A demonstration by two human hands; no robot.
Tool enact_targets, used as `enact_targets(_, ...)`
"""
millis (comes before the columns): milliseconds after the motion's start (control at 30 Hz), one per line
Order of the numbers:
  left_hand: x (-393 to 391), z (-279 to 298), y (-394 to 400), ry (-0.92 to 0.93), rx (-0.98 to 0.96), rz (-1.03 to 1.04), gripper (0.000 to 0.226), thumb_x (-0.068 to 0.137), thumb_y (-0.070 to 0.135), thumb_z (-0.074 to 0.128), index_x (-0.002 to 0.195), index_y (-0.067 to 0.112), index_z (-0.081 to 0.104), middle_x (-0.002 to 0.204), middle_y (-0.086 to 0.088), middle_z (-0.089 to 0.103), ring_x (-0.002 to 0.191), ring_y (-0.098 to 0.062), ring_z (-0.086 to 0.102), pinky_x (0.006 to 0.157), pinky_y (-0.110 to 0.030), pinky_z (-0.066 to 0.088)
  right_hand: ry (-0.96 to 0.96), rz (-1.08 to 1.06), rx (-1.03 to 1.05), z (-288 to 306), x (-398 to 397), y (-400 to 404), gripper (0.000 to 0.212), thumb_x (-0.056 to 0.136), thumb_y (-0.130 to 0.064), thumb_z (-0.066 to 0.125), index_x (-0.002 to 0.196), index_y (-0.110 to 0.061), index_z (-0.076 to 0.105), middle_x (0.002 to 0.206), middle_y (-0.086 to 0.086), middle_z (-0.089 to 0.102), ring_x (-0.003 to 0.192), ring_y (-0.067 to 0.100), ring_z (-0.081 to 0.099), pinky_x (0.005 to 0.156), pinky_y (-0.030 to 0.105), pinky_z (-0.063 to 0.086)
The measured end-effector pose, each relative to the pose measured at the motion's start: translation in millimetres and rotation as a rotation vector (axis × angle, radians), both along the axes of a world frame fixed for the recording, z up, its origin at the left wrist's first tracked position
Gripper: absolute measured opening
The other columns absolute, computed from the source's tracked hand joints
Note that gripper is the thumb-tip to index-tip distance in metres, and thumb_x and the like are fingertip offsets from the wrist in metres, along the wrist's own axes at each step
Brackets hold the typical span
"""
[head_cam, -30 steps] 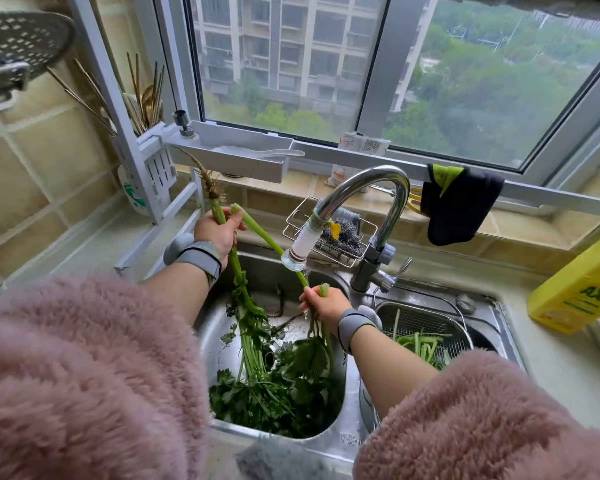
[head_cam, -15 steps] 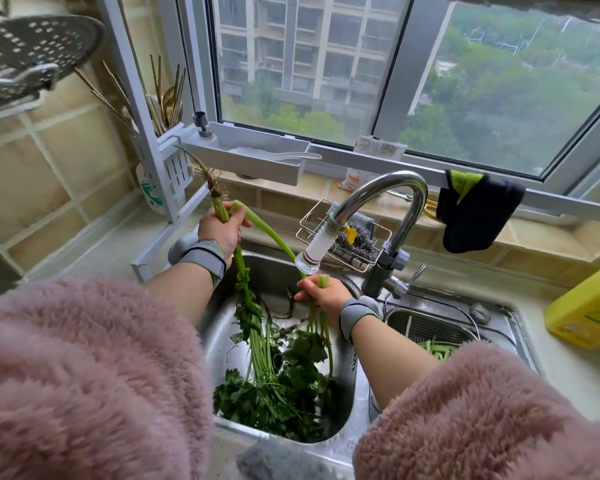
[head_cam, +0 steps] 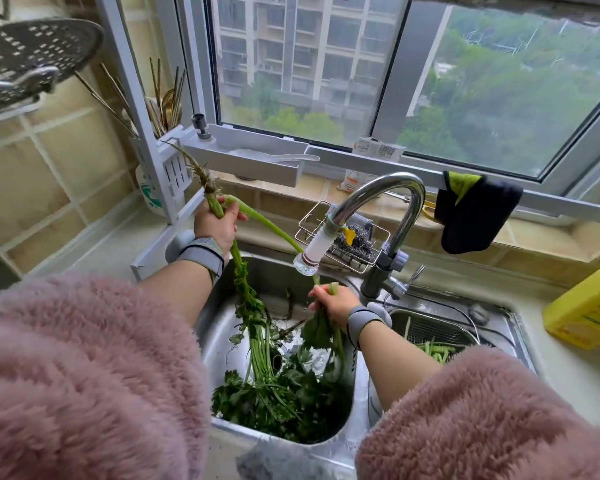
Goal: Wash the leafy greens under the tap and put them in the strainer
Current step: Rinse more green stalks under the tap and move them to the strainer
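Note:
My left hand (head_cam: pixel 216 226) grips a bunch of leafy greens (head_cam: pixel 257 351) by the root end, holding it up over the left sink basin (head_cam: pixel 219 327); the stems hang down and the leaves lie in the basin. One long stalk (head_cam: pixel 267 223) bends from that hand across to my right hand (head_cam: pixel 336 301), which grips its stem just below the tap's white nozzle (head_cam: pixel 314 252). More leaves hang under the right hand. A metal strainer (head_cam: pixel 433 329) sits in the right basin with several cut green stems (head_cam: pixel 435 351) in it.
A wire rack with a steel scourer (head_cam: pixel 355 242) stands behind the tap (head_cam: pixel 392 202). A dark cloth (head_cam: pixel 475 216) hangs from the window sill. A yellow bottle (head_cam: pixel 589 306) sits on the counter at right. A white utensil rack (head_cam: pixel 170 164) stands at left.
My right hand has slid a little lower and right under the nozzle with its stalk. The left hand keeps the bunch raised. The view shifted slightly.

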State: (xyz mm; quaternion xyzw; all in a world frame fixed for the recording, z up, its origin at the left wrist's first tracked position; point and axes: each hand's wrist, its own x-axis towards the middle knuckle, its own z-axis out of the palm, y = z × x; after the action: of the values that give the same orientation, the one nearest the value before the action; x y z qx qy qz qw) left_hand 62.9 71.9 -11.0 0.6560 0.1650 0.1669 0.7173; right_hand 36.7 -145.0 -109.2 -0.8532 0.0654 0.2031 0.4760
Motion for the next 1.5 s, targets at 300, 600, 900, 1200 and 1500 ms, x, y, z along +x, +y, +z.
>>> enact_targets(300, -4, -6, 0, -0.008, 0.020, -0.017, 0.021, 0.095, 0.012, 0.051, 0.078, 0.023, 0.045, 0.055, 0.006, 0.065, 0.049, -0.014, 0.038, 0.047, -0.020, 0.031, 0.049, -0.224, 0.435, 12, 4, 11, 0.017, 0.088, -0.002, 0.059, 0.105, -0.002, 0.063, 0.083, 0.008, 0.065, 0.039, 0.002, 0.040, 0.041, 0.014, 0.029)
enact_targets(600, -6, -6, -3, 0.004, 0.027, -0.037, 0.018, 0.094, 0.014, 0.053, 0.078, 0.022, 0.049, 0.067, 0.004, 0.067, 0.047, -0.011, 0.039, 0.050, -0.021, 0.033, 0.001, -0.097, 0.380, 13, 0, 5, 0.014, 0.095, -0.017, 0.052, 0.081, -0.018, 0.054, 0.080, -0.003, 0.072, 0.052, 0.014, 0.039, 0.047, 0.022, 0.029)
enact_targets(900, -19, -8, -6, 0.133, 0.165, -0.107, 0.021, 0.090, 0.010, 0.058, 0.070, 0.016, 0.056, 0.061, -0.004, 0.057, 0.034, 0.000, 0.045, 0.052, -0.021, 0.037, -0.076, 0.099, -0.144, 2, -7, 1, 0.017, 0.095, -0.025, 0.052, 0.095, -0.013, 0.064, 0.085, 0.005, 0.062, 0.074, 0.012, 0.050, 0.071, 0.021, 0.036)
enact_targets(1200, -28, -37, -38, 0.419, 0.361, -0.548, 0.008, 0.083, 0.012, 0.068, 0.076, 0.008, 0.070, 0.076, -0.012, 0.068, 0.069, -0.019, 0.057, 0.077, -0.030, 0.045, -0.142, 0.065, 0.255, 25, -2, 18, 0.019, 0.091, -0.034, 0.057, 0.077, -0.022, 0.060, 0.044, -0.019, 0.053, 0.054, 0.002, 0.039, 0.053, 0.019, 0.031)
enact_targets(1500, -34, -44, -40, 0.502, 0.319, -0.636, 0.017, 0.079, 0.008, 0.071, 0.096, 0.008, 0.067, 0.071, -0.005, 0.062, 0.061, -0.013, 0.054, 0.062, -0.022, 0.046, -0.107, 0.158, 0.147, 23, -7, 17, 0.019, 0.095, -0.030, 0.050, 0.084, -0.018, 0.060, 0.070, -0.005, 0.054, 0.062, 0.009, 0.046, 0.061, 0.023, 0.039)
